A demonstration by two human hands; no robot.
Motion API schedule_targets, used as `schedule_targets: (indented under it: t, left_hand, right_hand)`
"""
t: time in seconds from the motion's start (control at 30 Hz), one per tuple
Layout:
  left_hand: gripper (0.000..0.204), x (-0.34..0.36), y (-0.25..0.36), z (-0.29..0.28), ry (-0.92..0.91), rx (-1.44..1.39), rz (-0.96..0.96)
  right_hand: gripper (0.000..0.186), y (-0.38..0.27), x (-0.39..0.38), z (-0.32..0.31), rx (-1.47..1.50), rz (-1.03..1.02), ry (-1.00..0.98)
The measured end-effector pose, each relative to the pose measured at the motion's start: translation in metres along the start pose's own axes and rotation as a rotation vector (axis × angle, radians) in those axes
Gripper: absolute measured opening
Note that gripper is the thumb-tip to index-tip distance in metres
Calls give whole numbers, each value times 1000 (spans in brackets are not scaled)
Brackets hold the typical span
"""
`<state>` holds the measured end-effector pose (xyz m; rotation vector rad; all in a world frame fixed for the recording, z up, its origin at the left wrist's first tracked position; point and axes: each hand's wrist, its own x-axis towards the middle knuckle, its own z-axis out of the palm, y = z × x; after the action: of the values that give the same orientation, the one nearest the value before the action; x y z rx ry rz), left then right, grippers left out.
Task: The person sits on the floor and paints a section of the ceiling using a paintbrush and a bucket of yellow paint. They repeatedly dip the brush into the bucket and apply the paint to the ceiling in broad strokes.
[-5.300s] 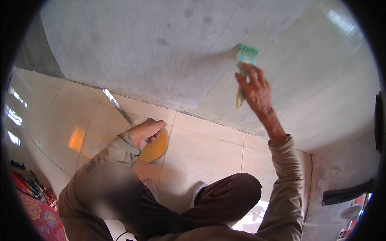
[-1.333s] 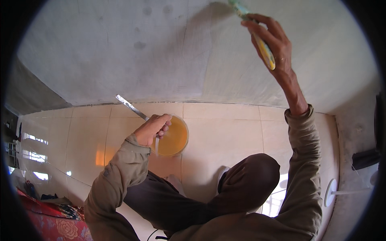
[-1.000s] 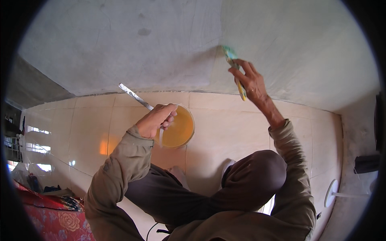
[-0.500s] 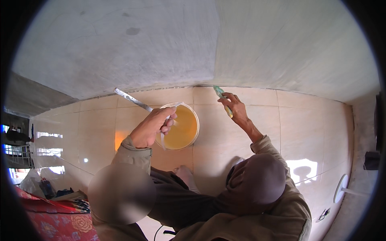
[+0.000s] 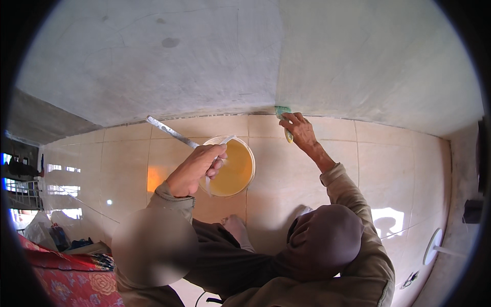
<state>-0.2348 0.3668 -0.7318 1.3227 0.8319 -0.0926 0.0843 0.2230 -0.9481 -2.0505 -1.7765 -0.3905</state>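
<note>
My right hand (image 5: 302,134) is closed around a paintbrush (image 5: 289,137) with a yellowish handle. Its green bristles press on the foot of the grey wall (image 5: 215,66), just above the floor joint. Over the left side of a round white bucket (image 5: 251,176) my left hand (image 5: 202,163) is closed. It grips the bucket's pale strap-like handle (image 5: 208,185), together with a flat, shiny metal strip (image 5: 171,131) that sticks out toward the wall. Yellowish liquid (image 5: 236,166) stands in the bucket. The fingers of my left hand partly hide how strip and handle meet.
Pale tiles (image 5: 286,179) cover the floor, and my feet (image 5: 235,227) are behind the bucket. A red floral cloth (image 5: 76,286) and plastic bags (image 5: 41,230) lie at the lower left. At the right a white disc-based stand (image 5: 433,246) is near the side wall.
My right hand has moved slightly up, bringing the brush's bristles onto the wall base, where they now spread. My left hand still grips the handle and strip. The view has shifted a little.
</note>
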Motion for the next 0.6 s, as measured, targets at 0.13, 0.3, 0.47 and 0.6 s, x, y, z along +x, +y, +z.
schedule_targets:
  t: [0.13, 0.3, 0.47, 0.6]
  left_hand:
    - [31, -1, 2, 0, 6, 9, -3]
    - [29, -2, 5, 2, 27, 2, -23]
    - [28, -1, 2, 0, 9, -20, -7]
    - [29, 1, 2, -1, -1, -3, -13]
  right_hand:
    - [30, -10, 15, -33, -4, -19, 59]
    - [30, -21, 32, -73, -41, -54, 89]
    - [31, -28, 46, -112, -65, -74, 108]
    - [32, -33, 60, -145, -85, -103, 124]
